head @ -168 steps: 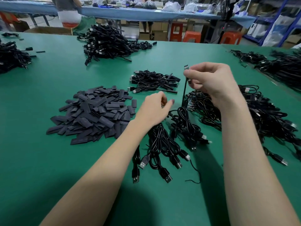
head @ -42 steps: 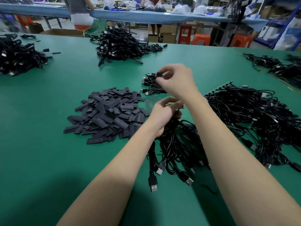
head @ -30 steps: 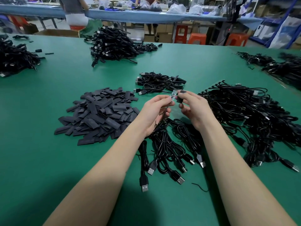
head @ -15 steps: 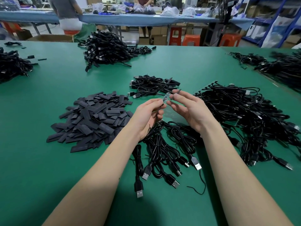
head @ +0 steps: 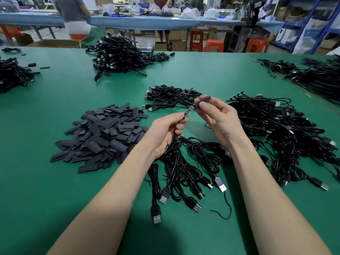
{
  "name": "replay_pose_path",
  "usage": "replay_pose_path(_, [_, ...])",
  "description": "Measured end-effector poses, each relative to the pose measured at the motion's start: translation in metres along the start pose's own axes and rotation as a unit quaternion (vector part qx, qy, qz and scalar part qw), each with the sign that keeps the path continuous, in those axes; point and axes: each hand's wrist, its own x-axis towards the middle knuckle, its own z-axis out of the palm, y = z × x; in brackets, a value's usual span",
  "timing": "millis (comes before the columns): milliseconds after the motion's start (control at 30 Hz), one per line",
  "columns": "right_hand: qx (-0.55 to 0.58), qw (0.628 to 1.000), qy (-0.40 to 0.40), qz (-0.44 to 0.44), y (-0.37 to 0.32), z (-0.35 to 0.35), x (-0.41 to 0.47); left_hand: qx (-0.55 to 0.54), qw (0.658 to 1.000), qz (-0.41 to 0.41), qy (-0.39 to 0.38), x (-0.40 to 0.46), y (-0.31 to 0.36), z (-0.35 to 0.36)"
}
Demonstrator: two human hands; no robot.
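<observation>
Spanning under both hands: green table [head: 55, 199]. Right of right hand [head: 219, 120]: cable heap [head: 285, 135], loops liable to snag that hand. Left of left hand [head: 165, 133]: sleeve pile [head: 103, 137]. Below the hands: bundle [head: 184, 168], whose drag may tug the held lead [head: 180, 123]. Left hand pinches lead just under board [head: 189, 111]. Right hand pinches sleeve [head: 202, 100] at board's tip, between the hands. Sleeve mouth may catch a corner and buckle; side-load could strain board's joints.

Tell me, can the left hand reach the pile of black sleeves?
Probably yes: the pile lies close beside the left hand with nothing between, though that hand is pinching a cable.
</observation>
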Motion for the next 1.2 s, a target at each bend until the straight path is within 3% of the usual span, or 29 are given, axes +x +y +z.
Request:
replay_pose_path(567, [0.005, 0.998, -0.069, 0.009, -0.004, -0.010, -0.001, 0.003, 0.999, -0.024, -0.044, -0.005, 0.005, -0.001])
replay_pose_path(833, [-0.024, 0.989, -0.125, 0.073, -0.013, -0.021, -0.002, 0.016, 0.998, -0.021, -0.048, -0.005, 0.005, 0.001])
replay_pose_path(1200, [-0.070, 0.985, -0.154, 0.018, -0.012, -0.015, -0.003, 0.026, 0.998, -0.012, -0.063, -0.007, 0.006, 0.000])
